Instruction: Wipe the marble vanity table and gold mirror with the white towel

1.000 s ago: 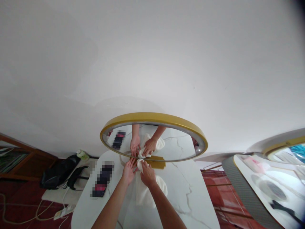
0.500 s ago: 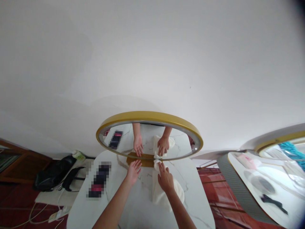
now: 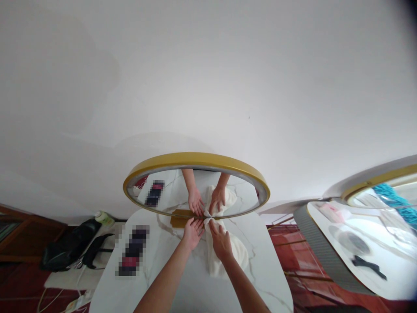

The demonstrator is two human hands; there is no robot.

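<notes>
My right hand (image 3: 220, 240) presses down on a white cloth (image 3: 240, 252) that lies crumpled on the marbled white tabletop, its bunched end under the fingertips at the foot of the mirror. Palm turned up, my left hand (image 3: 193, 233) is open, its stretched fingers at the gold mirror base (image 3: 177, 222) beside the cloth's end. A round mirror with a gold frame (image 3: 196, 159) stands just beyond both hands and reflects them and the cloth. The right fingertips partly hide the cloth, which covers the right part of the base.
A blurred-out dark and red object (image 3: 133, 250) lies on the left of the table (image 3: 107, 282). Beyond it are a black bag (image 3: 71, 243), a green-white pack (image 3: 104, 218) and cables. At right stands another table (image 3: 339, 252) with a mirror and a black item (image 3: 369, 266).
My left hand has moved right, closer to my right hand. The cloth's bunched end has shifted left over the base with my right hand. The view has turned slightly.
</notes>
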